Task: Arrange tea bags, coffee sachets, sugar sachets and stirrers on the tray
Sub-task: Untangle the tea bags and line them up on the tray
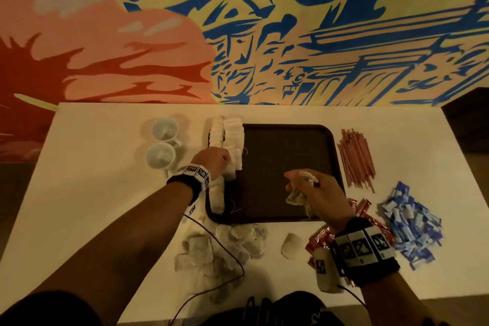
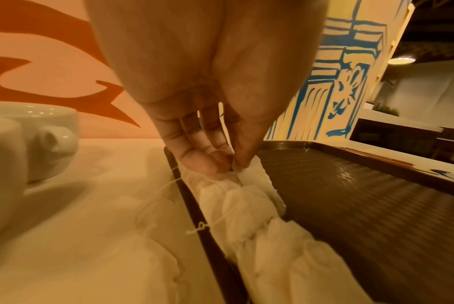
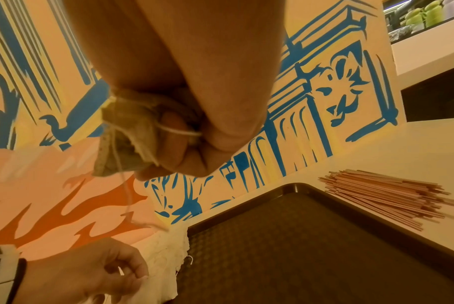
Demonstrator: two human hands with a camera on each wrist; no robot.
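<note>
Loose tea bags (image 1: 225, 243) lie by the tabletop's (image 1: 105, 193) near edge; right hand (image 1: 315, 193) clutches several, left hand (image 1: 214, 161) pinches one in the tray's (image 1: 285, 140) left-edge row (image 1: 232, 135).

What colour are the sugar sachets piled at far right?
Blue and white sugar sachets; clearest in the head view.

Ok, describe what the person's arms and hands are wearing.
Both forearms are bare, no sleeves or gloves. The left hand has a black wrist strap carrying white blocks printed with black square marker codes, and a thin black cable trails from it across the table. The right hand wears a wider black strap with three similar marker tiles and a cable.
</note>
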